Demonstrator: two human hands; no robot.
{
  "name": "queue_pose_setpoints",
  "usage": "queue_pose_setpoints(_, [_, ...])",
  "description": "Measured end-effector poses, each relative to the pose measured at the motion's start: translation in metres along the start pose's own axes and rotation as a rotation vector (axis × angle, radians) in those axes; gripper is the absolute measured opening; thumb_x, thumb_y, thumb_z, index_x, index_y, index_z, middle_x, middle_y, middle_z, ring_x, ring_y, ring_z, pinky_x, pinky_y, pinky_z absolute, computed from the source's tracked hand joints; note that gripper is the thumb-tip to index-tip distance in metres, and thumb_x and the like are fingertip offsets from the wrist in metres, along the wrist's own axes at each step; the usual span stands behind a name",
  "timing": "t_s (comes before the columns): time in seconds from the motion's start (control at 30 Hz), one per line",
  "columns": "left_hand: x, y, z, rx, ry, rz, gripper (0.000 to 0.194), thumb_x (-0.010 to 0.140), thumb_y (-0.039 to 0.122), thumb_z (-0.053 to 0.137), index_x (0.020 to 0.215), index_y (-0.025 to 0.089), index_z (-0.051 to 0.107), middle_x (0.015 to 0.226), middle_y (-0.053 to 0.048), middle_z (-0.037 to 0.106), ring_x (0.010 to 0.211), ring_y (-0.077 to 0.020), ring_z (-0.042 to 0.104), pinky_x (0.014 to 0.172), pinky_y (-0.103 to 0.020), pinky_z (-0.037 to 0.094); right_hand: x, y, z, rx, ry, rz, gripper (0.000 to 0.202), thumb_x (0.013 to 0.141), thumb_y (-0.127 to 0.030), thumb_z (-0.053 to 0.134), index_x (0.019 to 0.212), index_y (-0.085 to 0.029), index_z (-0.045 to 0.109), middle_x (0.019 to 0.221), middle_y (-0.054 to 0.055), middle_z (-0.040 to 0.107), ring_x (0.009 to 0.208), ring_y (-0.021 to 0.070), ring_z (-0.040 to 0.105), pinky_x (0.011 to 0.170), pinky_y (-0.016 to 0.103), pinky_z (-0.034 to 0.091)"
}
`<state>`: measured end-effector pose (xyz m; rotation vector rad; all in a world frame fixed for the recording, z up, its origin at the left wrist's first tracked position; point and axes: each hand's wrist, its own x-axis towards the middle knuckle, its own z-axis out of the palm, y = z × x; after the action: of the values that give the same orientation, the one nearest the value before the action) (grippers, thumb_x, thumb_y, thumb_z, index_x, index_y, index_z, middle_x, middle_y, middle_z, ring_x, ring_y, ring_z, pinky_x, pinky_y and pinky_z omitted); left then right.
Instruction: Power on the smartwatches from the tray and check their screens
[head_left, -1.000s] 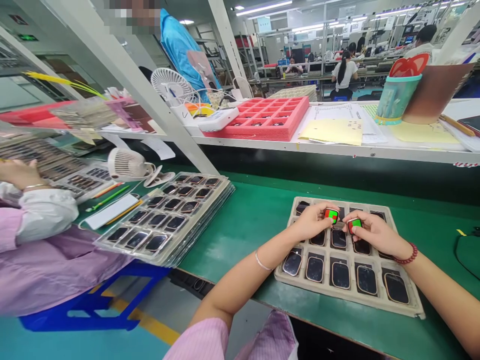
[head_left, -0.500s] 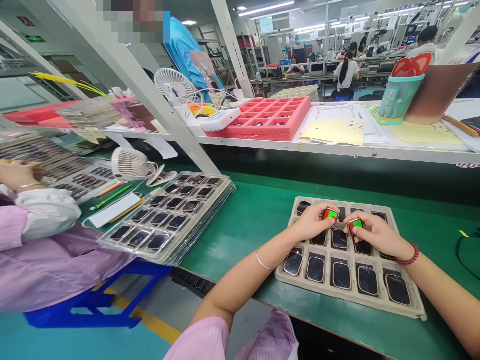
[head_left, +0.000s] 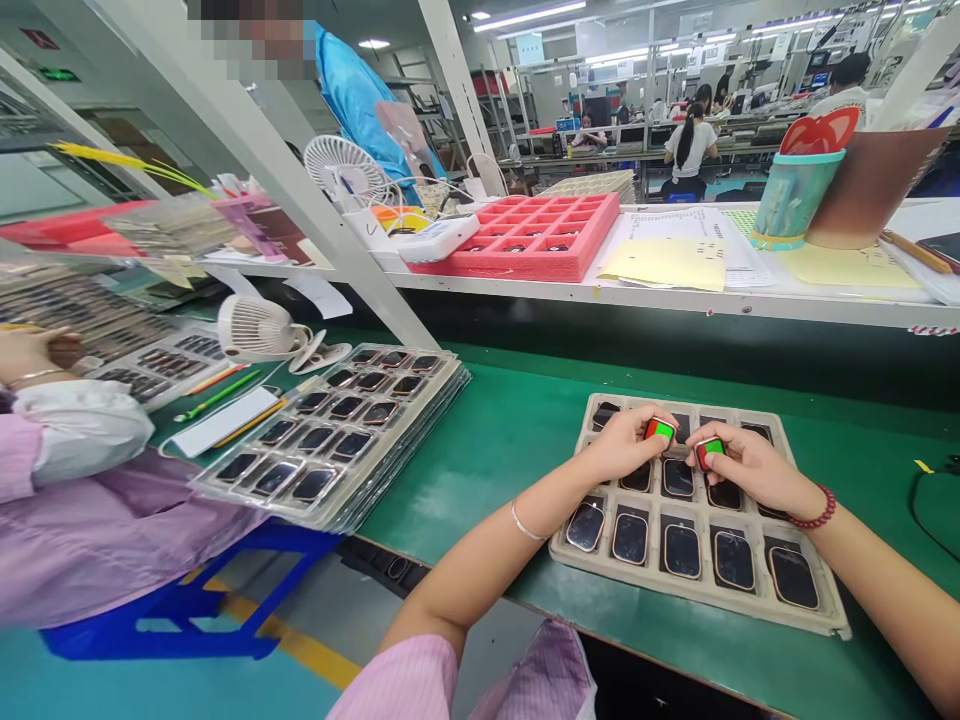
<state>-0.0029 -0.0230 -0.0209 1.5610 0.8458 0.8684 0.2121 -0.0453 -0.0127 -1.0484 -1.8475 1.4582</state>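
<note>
Red/green watch (head_left: 661, 430) tight in L hand (head_left: 627, 442) fingertips, 2nd watch (head_left: 708, 448) ditto, R hand (head_left: 756, 468).

We had black rounded-rectangle screens (head_left: 682, 551) in the beige moulded tray (head_left: 654, 560), right of the clear plastic tray stack (head_left: 405, 436).

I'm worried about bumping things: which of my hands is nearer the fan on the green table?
Left. Your left hand is to the right of the fan, above the beige tray; your right hand is also above that tray, but farther right.
</note>
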Motion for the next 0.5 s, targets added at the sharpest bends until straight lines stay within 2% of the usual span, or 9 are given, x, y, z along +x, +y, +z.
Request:
queue_pose_setpoints(0.17, [-0.0008,0.0028,0.0003,-0.055,-0.023,-0.027,0.02,0.078,0.021,0.058,0.096,0.012,0.058,0.081,-0.005,0.061,0.07,-0.0121,0.058,0.065,-0.025,0.047,-0.0002,-0.0005,0.0001,0.01,-0.002,-0.004,0.02,0.088,-0.029,0.053,0.105,-0.019,0.058,0.089,0.005,0.065,0.071,0.0156,0.058,0.064,0.03,0.054])
queue_pose_setpoints(0.3, [-0.001,0.0046,0.0007,-0.063,-0.015,-0.023,0.02,0.079,0.022,0.057,0.096,0.013,0.058,0.086,-0.006,0.062,0.073,-0.0128,0.059,0.065,-0.025,0.047,-0.0004,0.0,0.0003,0.023,0.0,-0.005,0.02,0.087,-0.032,0.055,0.102,-0.02,0.059,0.088,0.005,0.065,0.072,0.0167,0.059,0.064,0.031,0.054])
queue_pose_setpoints(0.5, [-0.001,0.0072,0.0006,-0.082,-0.025,-0.037,0.021,0.082,0.026,0.055,0.097,0.012,0.059,0.083,-0.005,0.062,0.066,-0.0104,0.057,0.064,-0.024,0.047,-0.0002,0.0009,0.0004,0.012,0.003,-0.013,0.019,0.088,-0.03,0.053,0.103,-0.019,0.059,0.088,0.005,0.064,0.073,0.0165,0.058,0.064,0.031,0.053])
